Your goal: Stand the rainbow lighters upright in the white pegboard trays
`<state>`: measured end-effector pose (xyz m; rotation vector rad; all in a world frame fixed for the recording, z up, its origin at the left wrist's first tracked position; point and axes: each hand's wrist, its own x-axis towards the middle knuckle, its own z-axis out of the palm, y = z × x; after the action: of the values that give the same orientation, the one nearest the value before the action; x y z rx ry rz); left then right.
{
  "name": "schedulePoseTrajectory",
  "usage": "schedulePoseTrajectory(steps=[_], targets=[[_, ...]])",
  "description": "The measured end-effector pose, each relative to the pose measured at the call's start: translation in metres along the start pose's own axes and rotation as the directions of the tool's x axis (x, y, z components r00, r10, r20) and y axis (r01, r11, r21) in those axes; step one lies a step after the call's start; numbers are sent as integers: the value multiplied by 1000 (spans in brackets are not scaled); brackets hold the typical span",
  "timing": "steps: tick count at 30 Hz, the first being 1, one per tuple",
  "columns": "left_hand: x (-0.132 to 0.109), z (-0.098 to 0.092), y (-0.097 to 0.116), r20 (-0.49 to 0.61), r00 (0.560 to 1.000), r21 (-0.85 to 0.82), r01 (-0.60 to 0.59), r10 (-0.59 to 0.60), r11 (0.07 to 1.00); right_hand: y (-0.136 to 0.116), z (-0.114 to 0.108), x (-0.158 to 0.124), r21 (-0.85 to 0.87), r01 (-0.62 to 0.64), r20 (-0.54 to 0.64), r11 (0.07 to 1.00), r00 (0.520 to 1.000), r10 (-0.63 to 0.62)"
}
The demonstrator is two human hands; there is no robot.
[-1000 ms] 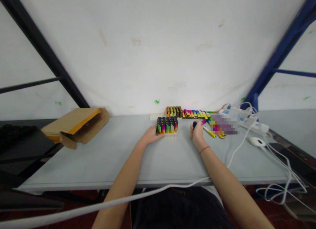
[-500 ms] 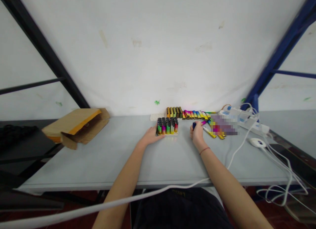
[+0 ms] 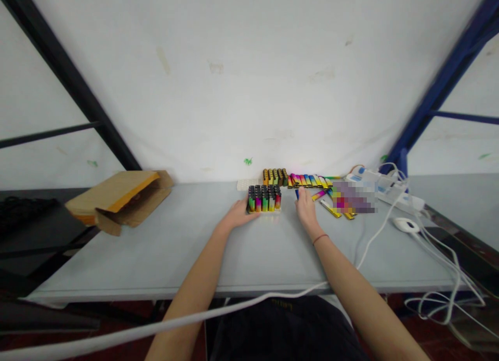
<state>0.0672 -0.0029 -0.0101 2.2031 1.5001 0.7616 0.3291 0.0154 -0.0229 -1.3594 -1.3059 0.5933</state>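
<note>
So, my left hand lies open against the pale tray of rainbow-gradient plastic lighters, while my right hand has its fingertips at a dark blue lighter, grip unclear, honestly.

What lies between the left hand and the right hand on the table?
In the head view, a block of upright lighters on a pale tray lies there, touching the left hand and apart from the right hand.

Blurred, unreadable lettering on dark shirt
</note>
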Motion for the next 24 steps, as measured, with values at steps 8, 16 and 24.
schedulePoseTrajectory(steps=[8, 16, 24], targets=[[0, 0, 0, 6, 999, 11, -32, 32, 999, -18, -2, -3, 150, 178, 114, 973, 974, -196], [1, 1, -3, 6, 1000, 2, -27, 27, 1000, -18, -2, -6, 213, 192, 263, 958, 933, -246], [1, 1, -2, -4, 1000, -14, -30, 29, 999, -20, -1, -11, 150, 276, 329, 949, 892, -311]])
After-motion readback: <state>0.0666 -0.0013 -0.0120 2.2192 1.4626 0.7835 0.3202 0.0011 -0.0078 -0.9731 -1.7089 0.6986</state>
